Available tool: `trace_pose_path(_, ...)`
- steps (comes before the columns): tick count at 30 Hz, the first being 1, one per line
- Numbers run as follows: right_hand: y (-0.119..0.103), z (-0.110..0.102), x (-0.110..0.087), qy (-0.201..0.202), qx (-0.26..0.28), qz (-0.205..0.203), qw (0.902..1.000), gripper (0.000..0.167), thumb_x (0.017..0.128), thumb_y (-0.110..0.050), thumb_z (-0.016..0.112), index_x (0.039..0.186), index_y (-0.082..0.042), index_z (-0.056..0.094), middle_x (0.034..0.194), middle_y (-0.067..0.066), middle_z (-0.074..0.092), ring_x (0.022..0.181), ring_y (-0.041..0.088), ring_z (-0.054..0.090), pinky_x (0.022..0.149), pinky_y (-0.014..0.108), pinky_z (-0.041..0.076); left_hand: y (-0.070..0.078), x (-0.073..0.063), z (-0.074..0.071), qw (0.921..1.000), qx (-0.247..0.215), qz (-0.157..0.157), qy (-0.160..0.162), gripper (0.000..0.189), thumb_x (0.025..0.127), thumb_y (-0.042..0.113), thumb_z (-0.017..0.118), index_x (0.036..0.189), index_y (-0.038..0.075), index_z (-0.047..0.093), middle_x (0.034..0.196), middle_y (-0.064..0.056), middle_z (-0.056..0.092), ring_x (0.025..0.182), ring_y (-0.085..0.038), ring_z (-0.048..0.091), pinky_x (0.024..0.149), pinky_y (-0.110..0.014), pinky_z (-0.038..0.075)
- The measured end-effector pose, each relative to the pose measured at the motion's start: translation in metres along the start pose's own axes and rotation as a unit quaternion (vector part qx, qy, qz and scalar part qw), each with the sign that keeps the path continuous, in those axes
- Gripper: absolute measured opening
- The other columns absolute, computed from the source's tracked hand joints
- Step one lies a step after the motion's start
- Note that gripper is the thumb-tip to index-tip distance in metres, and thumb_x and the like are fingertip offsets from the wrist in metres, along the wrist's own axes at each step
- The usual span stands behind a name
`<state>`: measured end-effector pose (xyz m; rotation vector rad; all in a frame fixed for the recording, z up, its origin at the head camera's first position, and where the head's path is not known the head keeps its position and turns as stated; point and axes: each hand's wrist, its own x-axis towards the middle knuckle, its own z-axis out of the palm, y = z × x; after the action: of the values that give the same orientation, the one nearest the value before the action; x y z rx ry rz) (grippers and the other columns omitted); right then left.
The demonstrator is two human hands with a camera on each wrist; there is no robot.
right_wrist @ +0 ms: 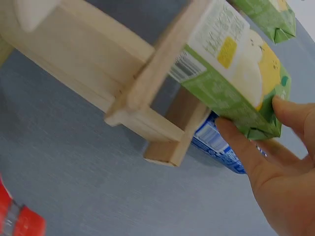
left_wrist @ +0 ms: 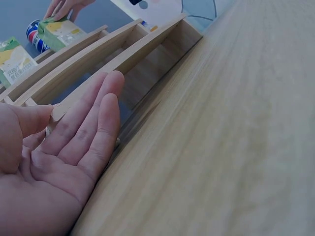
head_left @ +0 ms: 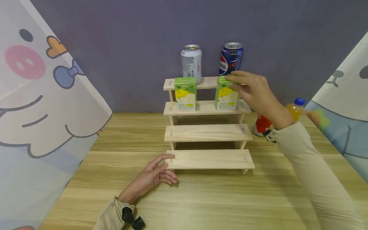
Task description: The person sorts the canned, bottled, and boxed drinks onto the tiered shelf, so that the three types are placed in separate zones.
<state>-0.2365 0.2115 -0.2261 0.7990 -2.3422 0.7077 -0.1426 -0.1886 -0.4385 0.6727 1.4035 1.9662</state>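
Observation:
My right hand (head_left: 253, 88) pinches the top of a green and yellow juice carton (head_left: 226, 99), which stands upright on the second-highest step of a wooden tiered display stand (head_left: 208, 132). In the right wrist view, thumb and fingers lie along both sides of that carton (right_wrist: 231, 64). A matching juice carton (head_left: 185, 95) stands on the same step to the left. Down at the lowest step, my left hand (head_left: 152, 175) grips the left end of the board. Thumb and fingers meet its corner in the left wrist view, where the lowest board (left_wrist: 133, 46) runs away to the right.
A white can (head_left: 191, 64) and a blue Pepsi can (head_left: 231, 57) stand on the top step. Right of the stand, partly behind my right arm, are a red-labelled bottle (head_left: 261, 124) and a blue-capped orange drink bottle (head_left: 296, 108). A grey wall rises behind the wooden table (head_left: 212, 198).

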Motion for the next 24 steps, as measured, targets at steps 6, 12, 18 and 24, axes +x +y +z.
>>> trace_pose_path(6, 0.002, 0.008, -0.011, 0.027, 0.005, 0.025, 0.9993, 0.045, 0.096, -0.005, 0.065, 0.14, -0.01, 0.058, 0.149, 0.008, 0.049, 0.13, 0.026, 0.054, 0.092, 0.034, 0.054, -0.001, 0.0, -0.001, 1.0, 0.0, 0.002, 0.003, 0.043, 0.112, 0.014, 0.023, 0.155, 0.008, 0.024, 0.111, -0.022, 0.07, 0.102, -0.033, 0.069, 0.086, -0.04, 0.057)
trace_pose_path(12, 0.004, 0.007, -0.033, 0.08, -0.007, 0.022, 0.9965, 0.055, 0.092, -0.001, 0.069, 0.144, -0.011, 0.052, 0.147, 0.007, 0.052, 0.124, 0.029, 0.057, 0.097, 0.011, 0.043, -0.002, 0.0, -0.001, 1.0, 0.002, 0.001, 0.004, 0.043, 0.112, 0.014, 0.024, 0.155, 0.008, 0.024, 0.11, -0.023, 0.07, 0.102, -0.034, 0.069, 0.086, -0.04, 0.057)
trace_pose_path(18, 0.013, -0.003, -0.06, 0.122, -0.03, 0.062, 0.9901, 0.055, 0.09, -0.001, 0.073, 0.141, -0.012, 0.056, 0.141, 0.011, 0.057, 0.115, 0.039, 0.059, 0.099, 0.05, 0.048, -0.002, 0.0, 0.0, 0.9999, 0.008, -0.001, 0.008, 0.043, 0.112, 0.017, 0.025, 0.155, 0.009, 0.025, 0.11, -0.022, 0.07, 0.101, -0.034, 0.069, 0.086, -0.04, 0.057)
trace_pose_path(24, 0.037, -0.006, -0.087, 0.115, -0.04, 0.138, 0.983, 0.054, 0.093, -0.005, 0.068, 0.144, -0.007, 0.051, 0.141, 0.022, 0.053, 0.11, 0.044, 0.055, 0.096, 0.065, 0.04, -0.002, 0.0, -0.002, 0.9999, 0.01, 0.001, 0.011, 0.043, 0.112, 0.017, 0.025, 0.155, 0.009, 0.026, 0.109, -0.023, 0.07, 0.1, -0.034, 0.07, 0.085, -0.04, 0.057)
